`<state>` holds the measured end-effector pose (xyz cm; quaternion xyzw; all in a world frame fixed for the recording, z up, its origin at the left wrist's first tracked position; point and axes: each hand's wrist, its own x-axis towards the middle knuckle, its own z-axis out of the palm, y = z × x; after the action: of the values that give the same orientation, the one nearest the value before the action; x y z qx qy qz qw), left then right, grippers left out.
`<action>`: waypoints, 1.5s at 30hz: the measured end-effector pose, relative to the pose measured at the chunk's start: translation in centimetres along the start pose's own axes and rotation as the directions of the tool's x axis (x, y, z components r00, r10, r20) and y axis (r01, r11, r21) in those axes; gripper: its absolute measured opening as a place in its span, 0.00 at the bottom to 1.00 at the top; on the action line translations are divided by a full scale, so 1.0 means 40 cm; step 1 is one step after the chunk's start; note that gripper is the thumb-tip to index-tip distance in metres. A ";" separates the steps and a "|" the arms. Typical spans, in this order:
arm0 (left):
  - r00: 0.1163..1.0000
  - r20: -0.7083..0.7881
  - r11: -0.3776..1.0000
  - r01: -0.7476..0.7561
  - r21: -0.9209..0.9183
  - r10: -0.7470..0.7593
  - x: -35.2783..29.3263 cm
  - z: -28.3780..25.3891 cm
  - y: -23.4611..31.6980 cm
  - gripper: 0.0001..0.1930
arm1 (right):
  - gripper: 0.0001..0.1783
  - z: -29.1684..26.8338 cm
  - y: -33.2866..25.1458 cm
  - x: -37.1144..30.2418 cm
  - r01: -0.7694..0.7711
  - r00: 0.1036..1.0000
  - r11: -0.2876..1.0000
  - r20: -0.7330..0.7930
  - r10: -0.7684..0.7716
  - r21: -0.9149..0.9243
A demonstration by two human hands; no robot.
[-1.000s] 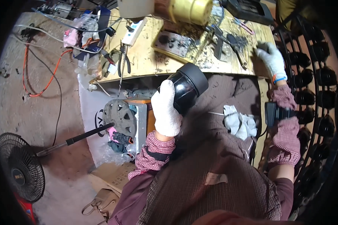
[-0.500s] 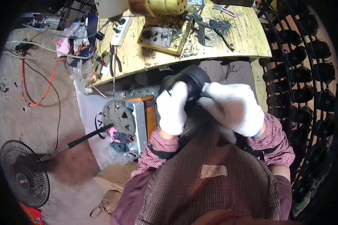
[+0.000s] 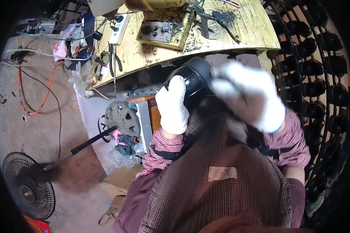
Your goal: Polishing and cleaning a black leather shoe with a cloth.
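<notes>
A shiny black shoe (image 3: 195, 79) is raised over my lap, just off the front edge of the workbench. My left hand (image 3: 172, 106), in a white knitted glove, grips its left side with the thumb lying along the upper. Close to the shoe's right side is my right hand (image 3: 254, 97), gloved in white too. Motion smears its fingers, so what they hold, if anything, cannot be made out. A checked brown apron (image 3: 210, 198) covers my lap below both hands.
The yellow workbench (image 3: 252, 35) bears a control box (image 3: 155, 32), a power strip (image 3: 119, 29) and a black-bristled brush (image 3: 225, 23). Black shoes fill the rack (image 3: 295, 73) at right. A floor fan (image 3: 27, 186) stands at lower left. Loose cables (image 3: 39, 110) lie at left.
My right hand has moved a little to the right, away from the shoe. The shoe has turned and now shows more of its glossy side. My left hand keeps its grip.
</notes>
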<state>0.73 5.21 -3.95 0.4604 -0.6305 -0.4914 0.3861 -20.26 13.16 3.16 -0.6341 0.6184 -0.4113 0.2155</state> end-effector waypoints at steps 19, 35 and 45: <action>0.916 0.252 0.721 -0.400 0.566 0.311 0.027 0.003 -0.010 0.20 | 0.10 0.040 0.000 0.019 0.044 0.996 0.995 0.086 -0.036 -0.095; 0.910 0.041 0.734 0.360 -0.576 -0.414 0.091 -0.011 0.032 0.28 | 0.08 0.051 0.135 -0.076 0.243 0.934 0.857 0.347 -0.080 -0.455; 0.937 -0.124 0.641 0.122 -0.758 -0.326 0.235 -0.086 0.066 0.28 | 0.30 -0.027 0.533 0.154 -0.036 0.994 0.658 -0.097 -0.057 -0.752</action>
<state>0.84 -4.48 -0.32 0.3969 -0.2606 -0.6866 0.5505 -34.71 4.45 -11.32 -0.6459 0.7403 -0.1548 -0.1035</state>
